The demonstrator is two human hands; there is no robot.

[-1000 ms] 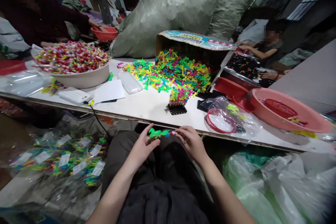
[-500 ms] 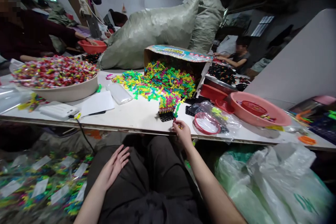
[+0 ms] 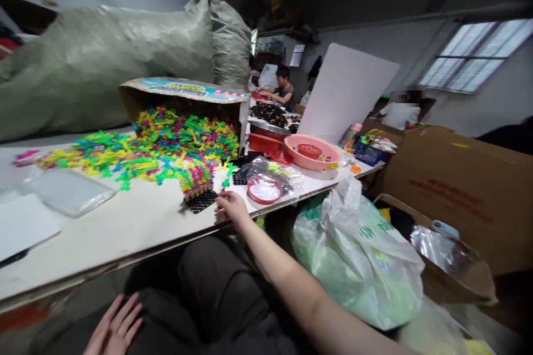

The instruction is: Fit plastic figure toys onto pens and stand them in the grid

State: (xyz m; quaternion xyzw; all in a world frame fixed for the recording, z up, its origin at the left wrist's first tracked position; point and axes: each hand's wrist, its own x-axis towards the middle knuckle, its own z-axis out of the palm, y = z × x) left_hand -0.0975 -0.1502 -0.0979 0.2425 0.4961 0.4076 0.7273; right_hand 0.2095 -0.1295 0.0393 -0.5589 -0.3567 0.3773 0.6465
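My right hand (image 3: 231, 207) rests on the front edge of the white table (image 3: 125, 227), fingers pinched on a small colourful toy piece beside a black grid tray (image 3: 201, 201) that carries a stack of neon plastic pieces (image 3: 195, 178). My left hand (image 3: 114, 330) lies flat on my dark-trousered thigh at the bottom left, fingers spread, holding nothing. A big pile of neon plastic figures (image 3: 166, 141) spills out of a tipped cardboard box (image 3: 183, 94) behind the tray.
A red-rimmed lid (image 3: 264, 189) and clear bags lie right of my hand, then a pink basin (image 3: 312, 151). A green plastic bag (image 3: 360, 255) and cardboard boxes (image 3: 449, 188) stand to the right. Large grey sacks (image 3: 104, 61) sit behind. Other people work further back.
The view has swung to the right. My left hand let go of the green toy and dropped to my thigh; my right hand moved up to the table edge by the black tray.
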